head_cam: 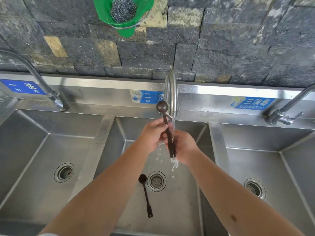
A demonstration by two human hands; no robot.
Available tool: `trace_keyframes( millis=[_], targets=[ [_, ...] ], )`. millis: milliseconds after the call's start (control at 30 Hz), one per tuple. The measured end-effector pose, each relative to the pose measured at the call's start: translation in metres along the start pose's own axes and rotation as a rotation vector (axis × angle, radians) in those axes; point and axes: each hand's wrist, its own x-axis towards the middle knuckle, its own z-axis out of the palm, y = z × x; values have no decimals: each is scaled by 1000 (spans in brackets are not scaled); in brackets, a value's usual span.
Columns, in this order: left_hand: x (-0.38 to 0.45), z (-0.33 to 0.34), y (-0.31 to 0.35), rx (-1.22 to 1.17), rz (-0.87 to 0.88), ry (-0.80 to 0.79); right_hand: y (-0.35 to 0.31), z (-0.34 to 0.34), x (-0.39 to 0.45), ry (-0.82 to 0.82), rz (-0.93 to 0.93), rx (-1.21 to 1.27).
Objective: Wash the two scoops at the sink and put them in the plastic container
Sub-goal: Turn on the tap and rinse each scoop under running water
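The wash looks to be at its first half: one long-handled dark brown plastic scoop (167, 132) is upright under the stream from the curved steel tap (171, 92), the left hand (151, 135) pinching its stem and the right hand (183, 145) curled round the lower handle. The second matching scoop (145, 195) lies flat in the smooth, wet middle basin of the stainless steel sink (109, 126), beside the round drain (156, 181) and seemingly unwashed. No plastic container is in sight.
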Motion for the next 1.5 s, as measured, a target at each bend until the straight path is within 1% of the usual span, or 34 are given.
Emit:
trace_keyframes(
  millis=[67, 167, 267, 367, 433, 500, 600, 700, 767, 833, 933, 1033, 1100, 1200, 1333, 1400, 1500],
  targets=[
    [2, -1, 3, -23, 3, 8, -4, 5, 1, -22, -12, 41],
    [-1, -2, -5, -46, -20, 12, 3, 0, -4, -93, -18, 39],
    [-11, -2, -29, -8, -82, 16, 25, -21, -17, -91, 24, 19],
    [-22, -5, -58, -13, -168, -48, 52, -45, -37, -37, 75, 111],
    [-28, -8, -74, -61, -218, -68, 70, -58, -55, 29, 110, 140],
    [-32, -12, -84, -88, -250, -44, 86, -67, -73, 81, 137, 146],
    [-36, -17, -94, -22, -285, -15, 104, -74, -96, 135, 164, 151],
    [-41, -20, -103, 7, -338, -20, 118, -77, -111, 240, 154, 99],
    [-46, -22, -106, 32, -359, -35, 125, -77, -115, 352, 124, 6],
    [-51, -22, -110, 28, -375, -73, 130, -74, -117, 473, 97, -156],
    [-60, -20, -118, 25, -390, -127, 132, -66, -118, 575, 72, -506],
    [-71, -14, -130, -16, -445, -50, 133, -62, -121, 651, 2, -973],
    [-81, -7, -136, -32, -510, -45, 134, -62, -125, 699, -40, -1154],
    [-94, 5, -145, 48, -590, -121, 139, -72, -135, 761, -94, -1304],
    [-96, 26, -152, 48, -584, -196, 133, -98, -146, 768, -130, -1474],
    [-92, 44, -153, 43, -561, -213, 123, -111, -150, 765, -183, -1469],
    [-84, 86, -153, 38, -527, -208, 100, -134, -157, 785, -279, -1389]
  ],
)
